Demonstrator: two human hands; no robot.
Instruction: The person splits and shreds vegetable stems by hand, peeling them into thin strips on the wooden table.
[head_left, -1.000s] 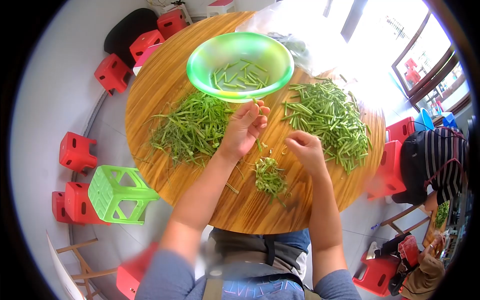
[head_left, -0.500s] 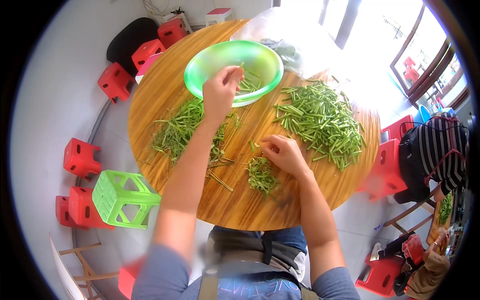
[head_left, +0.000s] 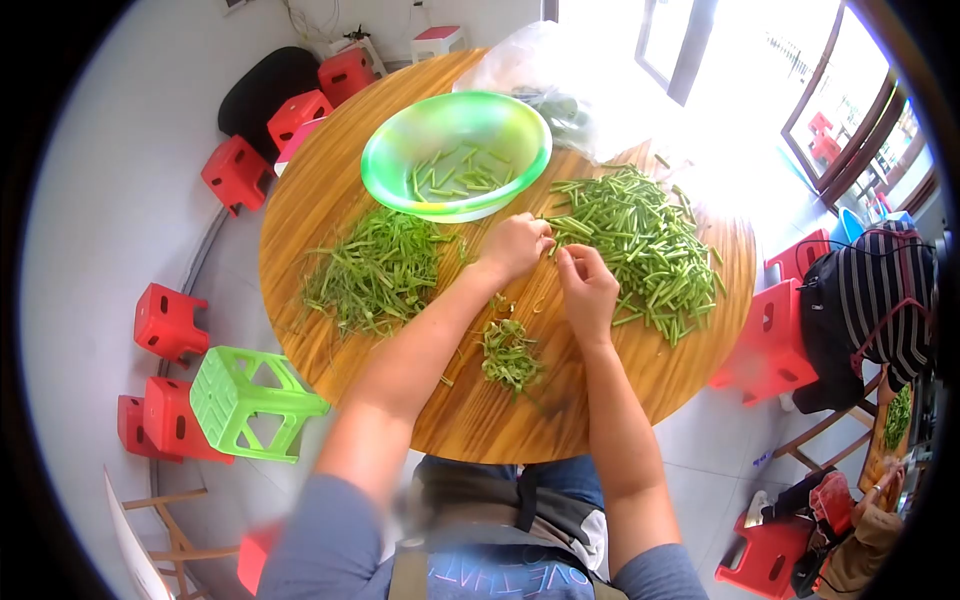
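Note:
My left hand [head_left: 515, 247] is pinched closed at the left edge of a heap of short green vegetable stems [head_left: 650, 255]. A bit of green stem shows at its fingertips. Close by on the right, my right hand [head_left: 588, 290] has thumb and forefinger pressed together; whatever is in that pinch is too small to make out. Beyond the left hand stands a green-and-white plastic bowl [head_left: 375, 180] with several stems in its bottom. Leafy green trimmings [head_left: 375, 265] are heaped left of my left forearm. Between my forearms lies a small clump of pale green scraps [head_left: 510, 355].
A round wooden table [head_left: 480, 430] bears all this. Behind the bowl sits a clear plastic bag [head_left: 575, 110]. A green stool [head_left: 255, 400] and red stools [head_left: 170, 320] stand to the left. At right are a person in striped clothing [head_left: 885, 300] and another person's sleeve [head_left: 865, 545].
My left hand has come back from over the bowl to the near edge of the stem heap. My right hand has moved up from the small scrap clump to meet it.

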